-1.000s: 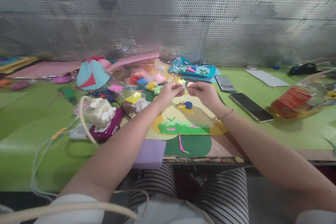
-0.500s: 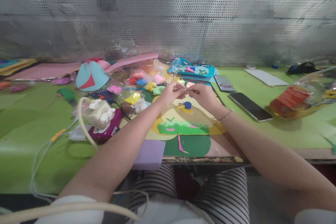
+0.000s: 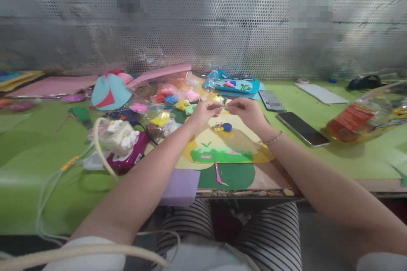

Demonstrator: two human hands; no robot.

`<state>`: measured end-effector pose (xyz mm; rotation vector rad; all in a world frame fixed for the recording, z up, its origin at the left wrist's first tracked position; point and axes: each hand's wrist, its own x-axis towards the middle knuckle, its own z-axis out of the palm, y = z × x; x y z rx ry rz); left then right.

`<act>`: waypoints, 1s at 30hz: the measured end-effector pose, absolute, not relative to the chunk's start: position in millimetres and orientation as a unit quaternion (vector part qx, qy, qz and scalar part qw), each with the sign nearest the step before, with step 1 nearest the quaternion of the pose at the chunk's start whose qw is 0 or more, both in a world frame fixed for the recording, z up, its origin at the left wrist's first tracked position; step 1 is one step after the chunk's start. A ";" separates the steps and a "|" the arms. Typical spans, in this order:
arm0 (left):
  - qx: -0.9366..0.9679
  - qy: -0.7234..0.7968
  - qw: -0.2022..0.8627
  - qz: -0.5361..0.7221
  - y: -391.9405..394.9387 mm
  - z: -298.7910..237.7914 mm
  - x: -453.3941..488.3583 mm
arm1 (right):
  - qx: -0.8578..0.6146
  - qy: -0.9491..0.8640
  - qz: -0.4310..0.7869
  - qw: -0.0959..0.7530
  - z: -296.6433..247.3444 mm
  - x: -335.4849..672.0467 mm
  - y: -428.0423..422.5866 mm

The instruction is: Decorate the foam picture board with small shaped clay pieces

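Note:
Above the far part of a pale yellow paper picture (image 3: 213, 137), my left hand (image 3: 208, 112) and my right hand (image 3: 246, 111) face each other with a narrow gap between the fingertips. Thumb and fingers are pinched together on both. Whatever sits in either pinch is too small to make out. Below them on the picture lies a small snail-like clay figure (image 3: 226, 127) with a blue shell and yellow body. A green clay grass strip (image 3: 219, 155) with pink patches runs along the picture's near edge.
Bags of coloured clay (image 3: 171, 99) crowd the left of the picture. A purple device (image 3: 133, 156) with a cable stands nearer me. To the right lie a phone (image 3: 303, 129) and a drink bottle (image 3: 356, 120); behind, a blue decorated cutout (image 3: 238, 84).
My hands have drawn slightly apart; their fingertips were touching or nearly so before. The snail-like figure and the picture stay where they were.

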<state>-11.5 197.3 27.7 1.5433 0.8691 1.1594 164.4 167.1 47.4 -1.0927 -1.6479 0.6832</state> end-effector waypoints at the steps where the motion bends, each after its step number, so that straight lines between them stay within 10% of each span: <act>1: 0.638 0.357 0.491 0.474 197.2 27.8 -11.1 | -0.455 -0.683 0.283 0.497 48.1 163.9 166.3; 30: 0.626 0.338 0.524 0.468 191.8 32.9 -9.8 | -0.463 -0.685 0.278 0.488 52.4 160.2 163.1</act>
